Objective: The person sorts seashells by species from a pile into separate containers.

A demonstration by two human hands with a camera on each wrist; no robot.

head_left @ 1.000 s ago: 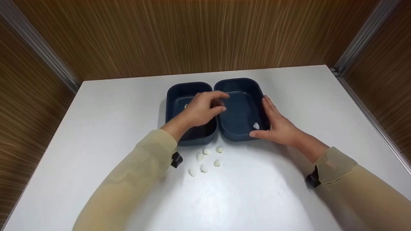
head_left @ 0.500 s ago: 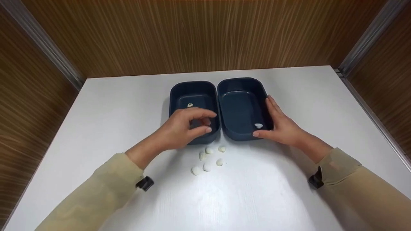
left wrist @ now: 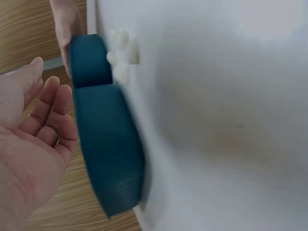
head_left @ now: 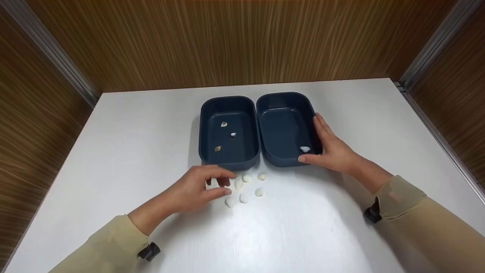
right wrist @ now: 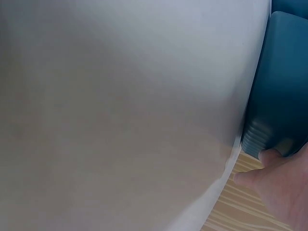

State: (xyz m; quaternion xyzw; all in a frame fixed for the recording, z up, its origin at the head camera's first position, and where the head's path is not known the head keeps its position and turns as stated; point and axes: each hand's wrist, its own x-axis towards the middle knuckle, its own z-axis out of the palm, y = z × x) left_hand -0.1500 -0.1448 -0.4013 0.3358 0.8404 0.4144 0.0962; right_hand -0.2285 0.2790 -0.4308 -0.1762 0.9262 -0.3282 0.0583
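My left hand (head_left: 193, 189) is low over the table, its fingers loosely bent and the thumb apart, with nothing seen between them. Its fingertips are just left of several small white seashells (head_left: 243, 198) lying loose in front of two dark blue bins. My right hand (head_left: 333, 151) rests against the near right corner of the right bin (head_left: 280, 162), straight fingers along its side and thumb at its front. One whitish shell (head_left: 305, 149) lies in that bin, close to the thumb. Three small shells, one of them brownish (head_left: 218, 148), are in the left bin (head_left: 237, 165).
The bins stand side by side on a white table (head_left: 144, 125). Wood-grain panels (head_left: 242, 41) enclose the back and both sides. A black strap piece (head_left: 149, 251) hangs from the left cuff, and another black strap piece (head_left: 373, 212) from the right.
My left hand has drawn back from above the bins, toward me and left, down to the loose shells. The left bin's shells are now uncovered. My right hand stays against the right bin.
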